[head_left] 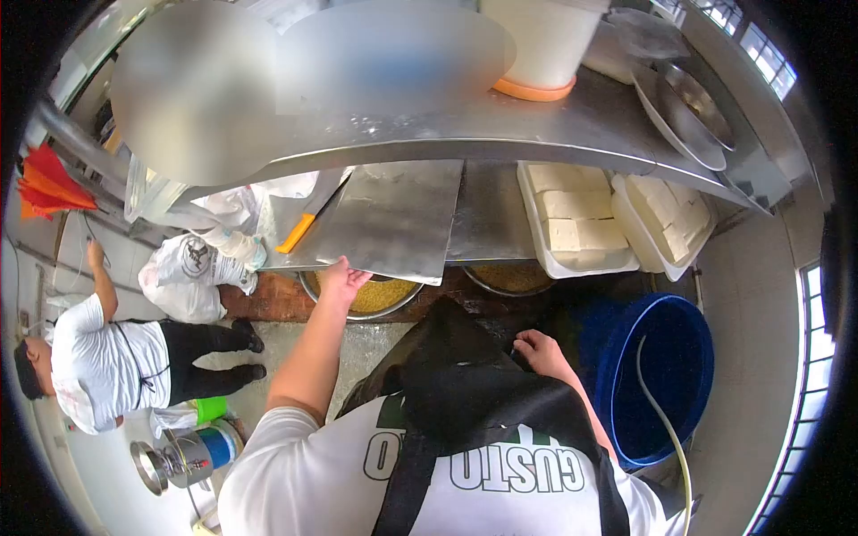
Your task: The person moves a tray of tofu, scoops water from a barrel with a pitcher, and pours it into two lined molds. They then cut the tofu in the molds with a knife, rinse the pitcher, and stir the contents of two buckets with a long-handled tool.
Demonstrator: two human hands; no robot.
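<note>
A flat metal sheet (393,219) lies on the steel worktable, its front corner jutting past the table edge. My left hand (342,284) grips that front edge, thumb on top and fingers underneath. An orange-handled knife (299,230) rests beside the sheet's left side, blade pointing away from me. Below the left hand, a round metal basin (384,313) holds yellow grains or beans. My right hand (543,353) is beside my black apron (447,357) with its fingers curled; what they hold, if anything, is hidden.
Two white tubs (554,259) (666,268) of white blocks like tofu stand at right. A blue barrel (661,384) with a hose (652,402) is beside me. Another basin (509,279) sits under the table. An overhead shelf (402,134) crosses above; a co-worker (116,348) stands left.
</note>
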